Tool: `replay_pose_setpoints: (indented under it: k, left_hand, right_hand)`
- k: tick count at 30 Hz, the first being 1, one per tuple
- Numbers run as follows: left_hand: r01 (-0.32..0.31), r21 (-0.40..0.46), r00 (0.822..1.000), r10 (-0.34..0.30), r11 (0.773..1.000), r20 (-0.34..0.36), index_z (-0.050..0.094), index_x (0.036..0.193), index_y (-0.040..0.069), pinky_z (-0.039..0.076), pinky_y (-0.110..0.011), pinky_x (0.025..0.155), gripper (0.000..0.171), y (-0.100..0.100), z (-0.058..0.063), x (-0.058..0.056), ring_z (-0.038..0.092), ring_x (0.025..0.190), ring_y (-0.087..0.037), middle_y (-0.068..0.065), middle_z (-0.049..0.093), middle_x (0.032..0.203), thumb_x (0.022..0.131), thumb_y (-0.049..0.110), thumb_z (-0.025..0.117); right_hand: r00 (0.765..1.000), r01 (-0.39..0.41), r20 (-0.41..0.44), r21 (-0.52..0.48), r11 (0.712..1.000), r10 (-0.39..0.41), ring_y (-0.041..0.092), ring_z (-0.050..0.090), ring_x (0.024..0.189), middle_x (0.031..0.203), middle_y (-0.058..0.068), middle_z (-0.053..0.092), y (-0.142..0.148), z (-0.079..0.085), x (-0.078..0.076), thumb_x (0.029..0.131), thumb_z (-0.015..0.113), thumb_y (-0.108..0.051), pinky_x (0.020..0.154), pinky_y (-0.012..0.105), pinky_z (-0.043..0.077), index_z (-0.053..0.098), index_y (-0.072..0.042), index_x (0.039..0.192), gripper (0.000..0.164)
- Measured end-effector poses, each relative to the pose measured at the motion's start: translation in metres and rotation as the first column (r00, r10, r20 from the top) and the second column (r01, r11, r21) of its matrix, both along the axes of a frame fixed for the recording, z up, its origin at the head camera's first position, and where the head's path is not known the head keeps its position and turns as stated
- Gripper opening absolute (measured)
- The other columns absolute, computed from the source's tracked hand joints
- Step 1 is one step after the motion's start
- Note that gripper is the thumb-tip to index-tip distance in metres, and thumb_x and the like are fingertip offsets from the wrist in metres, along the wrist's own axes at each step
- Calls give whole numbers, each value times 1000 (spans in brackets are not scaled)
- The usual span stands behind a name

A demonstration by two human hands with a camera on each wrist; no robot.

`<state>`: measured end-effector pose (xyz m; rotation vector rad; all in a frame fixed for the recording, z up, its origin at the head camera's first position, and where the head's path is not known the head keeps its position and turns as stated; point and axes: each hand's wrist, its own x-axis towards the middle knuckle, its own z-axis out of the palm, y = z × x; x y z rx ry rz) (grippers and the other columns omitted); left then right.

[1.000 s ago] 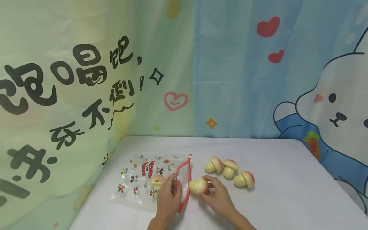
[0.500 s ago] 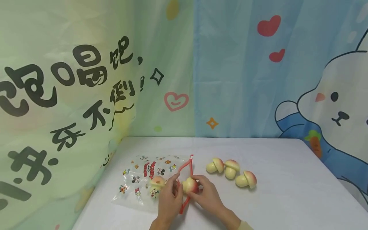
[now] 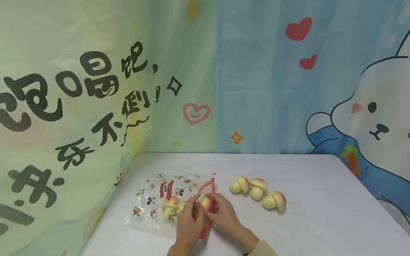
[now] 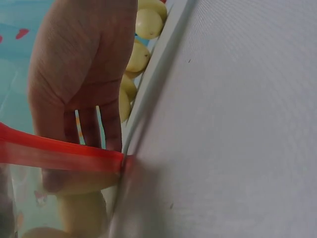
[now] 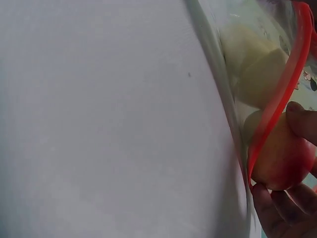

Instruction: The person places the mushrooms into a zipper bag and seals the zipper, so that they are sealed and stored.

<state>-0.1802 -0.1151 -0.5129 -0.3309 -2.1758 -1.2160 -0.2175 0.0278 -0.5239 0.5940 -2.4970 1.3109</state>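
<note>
Soft, even light fills the head view, faint glare on the bag; wrist views are dimmer, with blurred shadows on the desk.

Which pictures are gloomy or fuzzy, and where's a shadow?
Head view: bright, loose mushrooms fairly crisp; left wrist view: gloomy, with a soft shadow on the white table; right wrist view: gloomy too, mushrooms inside the bag pale and hazy.
</note>
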Motion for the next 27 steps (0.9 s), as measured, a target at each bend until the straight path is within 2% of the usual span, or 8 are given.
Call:
replay_pose_setpoints:
  k: [4,8,12,15,20,23,25,27]
  left_hand:
    - [-4,4,1000,4,1000,-2,61,123,6,40,-17,51,44,0,0,-1,43,60,2,11,51,73,81,-4,69]
    - [-14,3,1000,14,1000,-23,61,122,5,40,-16,51,43,-1,0,-2,43,60,2,11,52,73,81,-4,70]
    - [-34,4,998,34,999,-44,62,122,5,40,-16,51,46,-1,0,-1,43,60,2,11,52,73,78,-5,72]
    - [-40,11,999,40,999,-31,62,122,8,40,-16,51,47,-1,-1,0,43,60,2,12,51,72,78,-5,71]
    - [-34,2,998,34,999,-54,62,123,9,38,-14,50,46,-1,-3,1,41,60,4,14,47,72,80,-5,70]
    - [-35,3,999,35,999,-31,61,123,8,38,-15,51,44,-1,-1,3,41,60,3,14,48,72,81,-4,70]
    - [-41,0,999,41,999,11,61,123,9,39,-16,51,43,0,0,3,41,60,3,14,48,73,82,-2,70]
    - [-43,2,998,42,999,37,61,124,11,40,-17,51,44,0,1,4,42,60,2,14,49,73,83,-1,70]
  right_hand:
    - [999,-36,-16,38,999,37,15,58,86,111,4,65,-3,2,-2,72,81,-7,70,23,49,63,-6,119,50]
    - [995,-100,18,37,994,99,15,62,89,116,7,64,-7,1,-2,74,80,-8,71,23,50,61,-5,123,53]
    - [979,-180,88,-59,982,184,23,66,100,124,12,61,-10,-1,1,79,76,-3,80,27,55,58,-2,126,51]
    - [971,-185,129,-126,975,201,28,65,104,127,13,59,-8,-2,4,81,74,-2,82,28,55,57,-3,127,49]
    - [987,-92,113,-170,981,112,30,65,98,120,9,62,4,2,7,81,74,-3,78,27,56,63,-5,122,42]
    - [996,-20,84,-201,979,37,31,65,93,114,7,64,19,5,9,81,74,0,75,26,56,66,-7,116,37]
    - [1000,27,14,-174,984,-24,28,65,89,111,5,65,33,7,10,79,74,3,73,26,56,67,-7,113,36]
    - [992,77,-94,-116,990,-88,23,64,86,109,2,66,49,7,11,77,76,5,71,26,56,68,-8,110,36]
